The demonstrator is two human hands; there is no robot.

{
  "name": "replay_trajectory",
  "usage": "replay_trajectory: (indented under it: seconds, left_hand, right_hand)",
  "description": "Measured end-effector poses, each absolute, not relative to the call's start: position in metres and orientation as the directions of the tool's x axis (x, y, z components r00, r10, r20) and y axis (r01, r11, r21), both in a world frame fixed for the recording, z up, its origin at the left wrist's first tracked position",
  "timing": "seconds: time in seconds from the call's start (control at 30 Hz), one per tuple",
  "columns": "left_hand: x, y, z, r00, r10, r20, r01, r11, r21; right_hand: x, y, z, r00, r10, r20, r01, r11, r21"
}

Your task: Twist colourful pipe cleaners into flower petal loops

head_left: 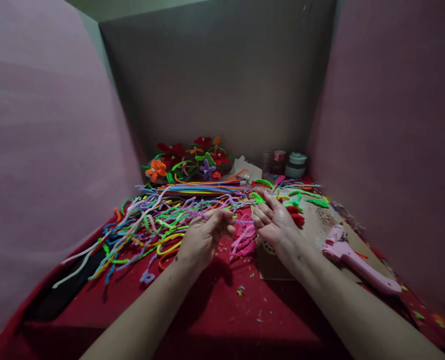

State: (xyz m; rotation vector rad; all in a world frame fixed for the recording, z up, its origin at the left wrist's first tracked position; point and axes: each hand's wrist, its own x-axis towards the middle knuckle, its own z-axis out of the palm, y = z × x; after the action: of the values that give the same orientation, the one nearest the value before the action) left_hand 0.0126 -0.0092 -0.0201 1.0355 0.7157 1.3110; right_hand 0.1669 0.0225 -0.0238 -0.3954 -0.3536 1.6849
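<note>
Near the middle of the table, my left hand (207, 235) has its fingers curled, thumb and fingertips close together. To its right, my right hand (275, 222) is closed with the thumb pointing up and away. A short, thin purple pipe cleaner (245, 221) spans the gap between the fingers of both hands. A bright green fuzzy piece (258, 198) shows right by my right fingertips; whether they touch it I cannot tell. Bent pink pipe cleaners (244, 240) lie on the cloth between and below the hands. Red fuzzy pieces (296, 216) lie partly hidden behind my right hand.
Many coloured pipe cleaners (151, 220) are heaped on the left of the red cloth (215, 310). A pink glue gun (361, 262) lies right, on a cardboard sheet (320, 235). Fuzzy flowers (192, 160) and a lidded jar (296, 165) stand behind. Pink walls flank the table.
</note>
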Motion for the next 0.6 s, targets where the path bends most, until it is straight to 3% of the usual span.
replay_trajectory:
  seconds: [0.2,0.4,0.6]
  left_hand:
    - [0.005,0.004,-0.009,0.071,0.993,0.093,-0.601,-0.032,0.798]
    - [0.009,0.007,-0.011,0.108,0.991,0.084,-0.597,-0.003,0.802]
    - [0.011,0.007,-0.017,0.211,0.976,0.056,-0.530,0.066,0.846]
  right_hand:
    - [0.158,0.017,-0.018,-0.169,0.986,0.001,-0.900,-0.154,-0.408]
    - [0.140,0.013,-0.032,-0.162,0.976,0.142,-0.813,-0.051,-0.580]
    - [0.142,0.015,-0.035,-0.147,0.984,0.099,-0.812,-0.063,-0.581]
